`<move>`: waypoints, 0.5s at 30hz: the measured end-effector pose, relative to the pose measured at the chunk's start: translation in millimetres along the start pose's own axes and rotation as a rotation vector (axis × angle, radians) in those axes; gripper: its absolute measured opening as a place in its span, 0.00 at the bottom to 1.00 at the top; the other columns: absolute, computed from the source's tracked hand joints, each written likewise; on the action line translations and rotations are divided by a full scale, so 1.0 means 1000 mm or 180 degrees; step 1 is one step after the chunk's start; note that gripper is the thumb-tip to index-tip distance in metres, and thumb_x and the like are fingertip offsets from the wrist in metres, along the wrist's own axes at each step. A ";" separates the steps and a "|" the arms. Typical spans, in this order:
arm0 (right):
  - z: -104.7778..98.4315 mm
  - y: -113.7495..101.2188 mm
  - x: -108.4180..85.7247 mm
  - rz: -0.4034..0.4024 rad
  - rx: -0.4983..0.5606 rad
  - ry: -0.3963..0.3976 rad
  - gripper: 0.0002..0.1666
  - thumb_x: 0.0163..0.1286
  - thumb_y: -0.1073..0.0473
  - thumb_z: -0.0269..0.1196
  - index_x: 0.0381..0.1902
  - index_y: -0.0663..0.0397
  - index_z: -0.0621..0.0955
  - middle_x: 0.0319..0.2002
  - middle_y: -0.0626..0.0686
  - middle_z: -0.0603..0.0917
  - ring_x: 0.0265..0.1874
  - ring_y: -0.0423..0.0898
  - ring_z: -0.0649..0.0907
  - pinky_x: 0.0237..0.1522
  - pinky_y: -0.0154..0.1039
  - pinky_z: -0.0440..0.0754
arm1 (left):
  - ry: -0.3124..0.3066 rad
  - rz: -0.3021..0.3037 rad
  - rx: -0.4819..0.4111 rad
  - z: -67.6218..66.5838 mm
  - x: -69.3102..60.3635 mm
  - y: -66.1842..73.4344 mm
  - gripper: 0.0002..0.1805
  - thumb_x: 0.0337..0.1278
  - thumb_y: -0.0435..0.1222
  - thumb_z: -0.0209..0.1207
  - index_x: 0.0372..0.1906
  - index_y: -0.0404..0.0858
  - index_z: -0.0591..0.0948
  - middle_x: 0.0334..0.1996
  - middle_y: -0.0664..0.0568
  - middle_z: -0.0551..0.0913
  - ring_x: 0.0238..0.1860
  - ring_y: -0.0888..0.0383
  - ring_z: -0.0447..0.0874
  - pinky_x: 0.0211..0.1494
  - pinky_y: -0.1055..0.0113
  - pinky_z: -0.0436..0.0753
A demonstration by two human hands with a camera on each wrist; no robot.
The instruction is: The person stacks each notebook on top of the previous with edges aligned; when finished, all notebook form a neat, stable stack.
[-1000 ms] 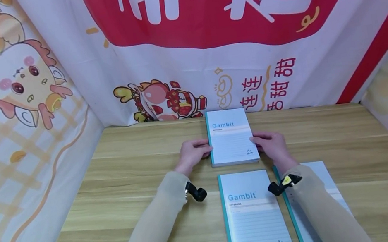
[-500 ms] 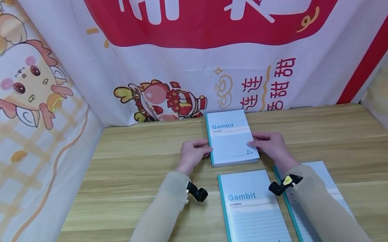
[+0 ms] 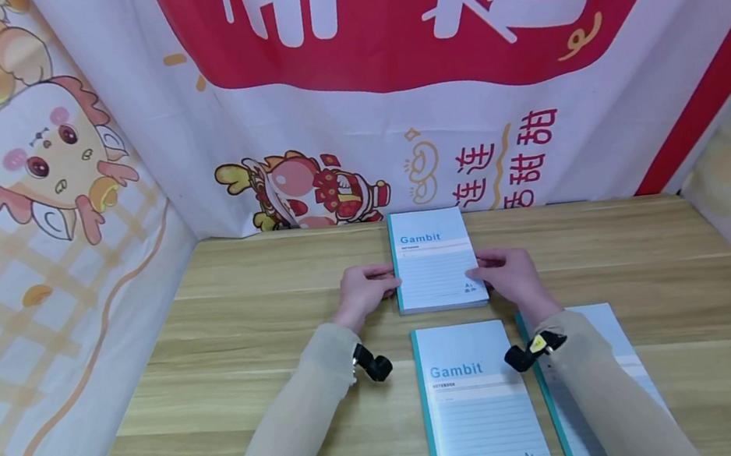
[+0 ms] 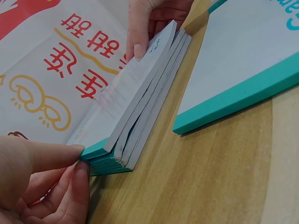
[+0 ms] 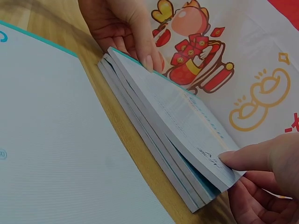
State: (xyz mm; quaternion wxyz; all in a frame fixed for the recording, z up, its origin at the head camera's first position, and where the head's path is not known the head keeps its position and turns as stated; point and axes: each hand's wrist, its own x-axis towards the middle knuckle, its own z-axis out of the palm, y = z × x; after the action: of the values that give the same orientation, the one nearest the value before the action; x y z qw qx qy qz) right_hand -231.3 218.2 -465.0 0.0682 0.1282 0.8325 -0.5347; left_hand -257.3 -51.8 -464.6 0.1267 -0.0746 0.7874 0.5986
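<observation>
A small stack of notebooks with teal spines lies near the table's back edge, its top notebook (image 3: 436,258) printed "Gambit". My left hand (image 3: 362,291) holds the top notebook at its spine, thumb against the edge and fingers bent beside the stack. At the opposite edge my right hand (image 3: 513,274) pinches the top notebook, thumb on the cover near the lower corner and fingers under the edge. In the right wrist view a gap shows beneath that corner of the top notebook (image 5: 170,121). The lower notebooks (image 4: 154,100) look roughly aligned.
Closer to me a larger Gambit notebook (image 3: 481,408) lies flat. To its right is another notebook (image 3: 607,349), partly covered by my right forearm. The wooden table (image 3: 208,314) meets a printed cloth backdrop (image 3: 322,124) just behind the stack.
The top notebook's far edge has come slightly down and toward me. My right thumb has slid inward from the edge onto the cover. My left hand has hardly moved.
</observation>
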 end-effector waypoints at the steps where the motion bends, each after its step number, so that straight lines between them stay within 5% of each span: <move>1: 0.000 0.000 0.000 -0.0002 -0.0012 -0.0001 0.30 0.70 0.53 0.71 0.67 0.50 0.78 0.55 0.55 0.82 0.55 0.53 0.80 0.59 0.50 0.79 | 0.0002 -0.0002 0.0002 0.000 0.000 0.000 0.18 0.57 0.33 0.72 0.53 0.43 0.87 0.48 0.52 0.88 0.44 0.59 0.87 0.47 0.68 0.86; 15: 0.001 0.002 0.001 0.0061 -0.0022 0.0002 0.31 0.69 0.52 0.71 0.68 0.50 0.78 0.56 0.55 0.81 0.55 0.53 0.80 0.60 0.50 0.78 | 0.0015 0.0013 0.0037 0.000 0.000 -0.001 0.18 0.57 0.33 0.73 0.53 0.43 0.87 0.49 0.52 0.88 0.45 0.59 0.87 0.48 0.68 0.86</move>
State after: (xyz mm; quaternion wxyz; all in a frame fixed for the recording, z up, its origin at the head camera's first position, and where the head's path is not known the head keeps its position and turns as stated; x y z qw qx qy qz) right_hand -231.6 218.5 -467.0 0.0735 0.1361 0.8330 -0.5311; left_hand -257.3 -51.9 -465.5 0.1240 -0.0737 0.7914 0.5941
